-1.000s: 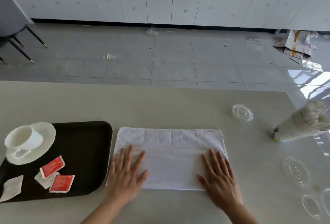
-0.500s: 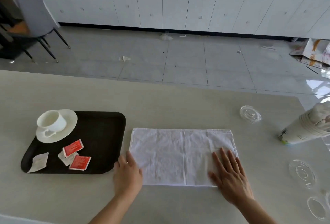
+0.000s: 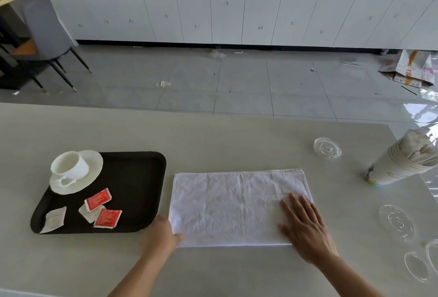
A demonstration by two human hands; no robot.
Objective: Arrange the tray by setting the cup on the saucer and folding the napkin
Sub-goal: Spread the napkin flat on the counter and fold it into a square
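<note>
A white napkin [image 3: 237,206] lies folded into a wide rectangle on the pale table, right of a black tray [image 3: 137,178]. My left hand [image 3: 161,237] pinches the napkin's near left corner, fingers curled. My right hand [image 3: 305,228] rests flat, fingers spread, on the napkin's near right corner. A white cup [image 3: 70,166] stands on a white saucer [image 3: 92,173] at the tray's far left corner.
Two red sachets [image 3: 98,199] and white sachets [image 3: 54,219] lie on the tray. Clear plastic lids [image 3: 327,148] sit at the right, with a stack of paper cups [image 3: 400,166] lying on its side. The table's far edge drops to a tiled floor.
My left hand slid from flat on the napkin to its near left corner and curled onto the edge. My right hand shifted toward the right corner. The view has tilted upward.
</note>
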